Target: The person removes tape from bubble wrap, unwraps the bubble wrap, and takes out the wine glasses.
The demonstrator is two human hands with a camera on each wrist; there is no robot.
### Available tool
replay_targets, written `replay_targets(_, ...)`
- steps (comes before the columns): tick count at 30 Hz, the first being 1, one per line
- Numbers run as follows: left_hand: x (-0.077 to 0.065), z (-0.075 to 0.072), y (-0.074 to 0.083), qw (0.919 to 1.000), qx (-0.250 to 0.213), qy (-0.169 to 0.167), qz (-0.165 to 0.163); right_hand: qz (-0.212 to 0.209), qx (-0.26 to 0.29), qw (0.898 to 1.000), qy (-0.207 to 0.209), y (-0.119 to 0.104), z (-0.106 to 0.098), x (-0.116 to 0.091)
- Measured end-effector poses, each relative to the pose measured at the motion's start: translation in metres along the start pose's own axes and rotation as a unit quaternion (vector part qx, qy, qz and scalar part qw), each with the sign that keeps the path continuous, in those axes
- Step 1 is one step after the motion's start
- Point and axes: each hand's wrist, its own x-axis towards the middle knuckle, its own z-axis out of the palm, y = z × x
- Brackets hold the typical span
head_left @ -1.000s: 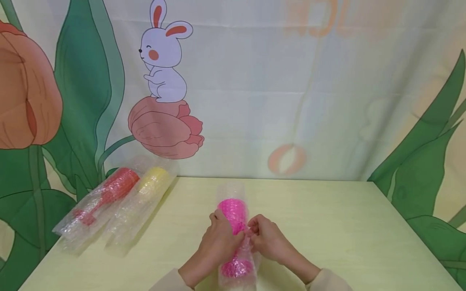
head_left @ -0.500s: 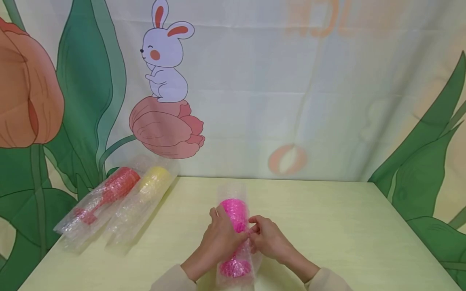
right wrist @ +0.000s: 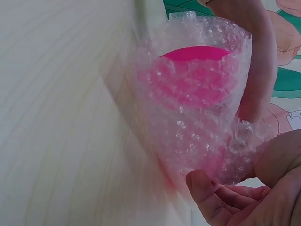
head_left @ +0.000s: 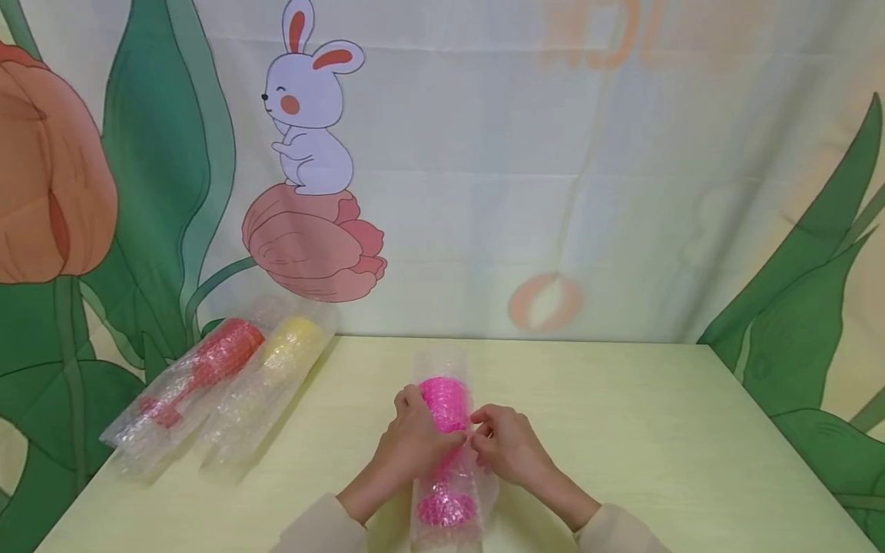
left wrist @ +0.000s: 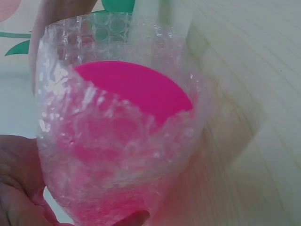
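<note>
A bright pink plastic goblet [head_left: 445,403] lies on the table inside a sleeve of clear bubble wrap [head_left: 441,359], its base toward the person. Across its middle, my left hand [head_left: 413,442] holds the wrapped goblet, thumb on top and fingers at the left side. My right hand [head_left: 510,445] pinches the loose edge of the wrap on the right side, near the left thumb. Both wrist views look at the cup end: the goblet's mouth [left wrist: 136,87] shows pink within the open end of the wrap, and the right fingers [right wrist: 202,188] meet a wrap flap [right wrist: 244,141].
Two more bubble-wrapped goblets, one red [head_left: 224,353] and one yellow [head_left: 293,342], lie side by side at the table's back left. The pale yellow table [head_left: 622,430] ends at a printed curtain [head_left: 470,169] with a rabbit and flowers.
Both hands have shifted slightly away from the person along the goblet, so more of its stem shows below the left hand. The other two wrapped goblets stay put.
</note>
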Motion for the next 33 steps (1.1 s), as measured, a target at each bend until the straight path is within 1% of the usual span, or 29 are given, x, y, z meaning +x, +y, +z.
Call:
replay_targets(2, 0.0013, 0.0020, -0.0003, 0.9999, -0.015, 0.000, 0.004, -0.003, -0.019, 1.000, 0.006, 0.0003, -0.0002, 0.0007)
replay_targets(5, 0.0023, 0.0051, 0.0005, 0.9996, -0.024, 0.005, 0.011, -0.002, -0.034, 0.999, 0.012, 0.0010, -0.0013, 0.0011)
replay_targets(12, 0.0019, 0.0083, 0.0025, 0.9997, -0.011, 0.020, 0.007, 0.002, -0.018, 1.000, 0.009, 0.0023, -0.0006, 0.0010)
replay_targets(22, 0.0032, 0.0094, 0.0028, 0.9999, 0.001, 0.012, 0.003, -0.028, -0.050, 0.998, 0.029, 0.0032, 0.0018, 0.0027)
replay_targets(28, 0.0033, 0.0090, 0.0037, 0.9999, 0.005, 0.011, 0.008, -0.046, -0.077, 0.995, 0.041, 0.0050, 0.0041, 0.0040)
replay_targets(30, 0.0032, 0.0087, 0.0039, 0.9999, 0.008, 0.011, 0.009, -0.048, -0.089, 0.994, 0.040, 0.0048, 0.0048, 0.0047)
replay_targets(32, 0.0038, 0.0090, 0.0037, 0.9998, 0.011, 0.013, 0.008, -0.057, -0.110, 0.992, 0.039, 0.0054, 0.0047, 0.0057)
replay_targets(33, 0.0039, 0.0092, 0.0037, 0.9998, 0.012, 0.014, 0.007, -0.066, -0.129, 0.988, 0.043, 0.0058, 0.0046, 0.0062)
